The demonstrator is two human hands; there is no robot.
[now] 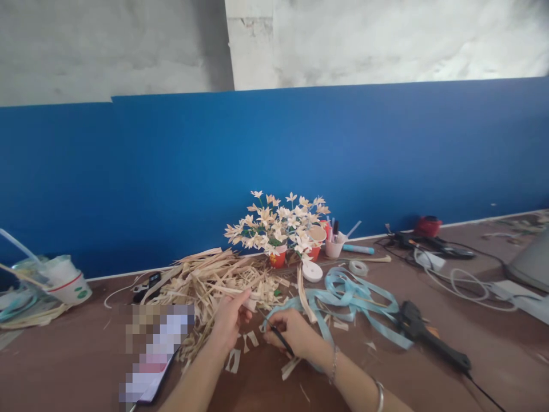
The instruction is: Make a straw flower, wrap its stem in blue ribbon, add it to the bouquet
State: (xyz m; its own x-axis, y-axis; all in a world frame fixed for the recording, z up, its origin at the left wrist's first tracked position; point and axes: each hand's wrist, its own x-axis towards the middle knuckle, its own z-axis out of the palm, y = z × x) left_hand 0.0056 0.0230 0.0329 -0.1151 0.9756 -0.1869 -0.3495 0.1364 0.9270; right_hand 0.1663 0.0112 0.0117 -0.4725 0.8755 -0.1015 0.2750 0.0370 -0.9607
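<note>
My left hand (pixel 231 320) is closed, pinching a pale strip of dried husk (pixel 249 304) between thumb and fingers. Close beside it, my right hand (pixel 294 333) is wrapped round a pair of scissors (pixel 281 339) with dark handles; the thin tip points toward the strip, and the fingers partly hide the tool. Small cut husk scraps (pixel 234 360) lie on the table below the hands. To the left and behind spreads a heap of dried husk strips (pixel 206 280). Light blue ribbon (pixel 343 297) lies loosely coiled behind and right of my right hand.
Pale artificial flowers (pixel 278 220) stand in red cups (pixel 277 257) at the back. A pen cup (pixel 333 247) and tape roll (pixel 357 268) are nearby. A black glue gun (pixel 433 337) with a cord lies right, a phone (pixel 160 357) left. A blue partition (pixel 171 171) bounds the table.
</note>
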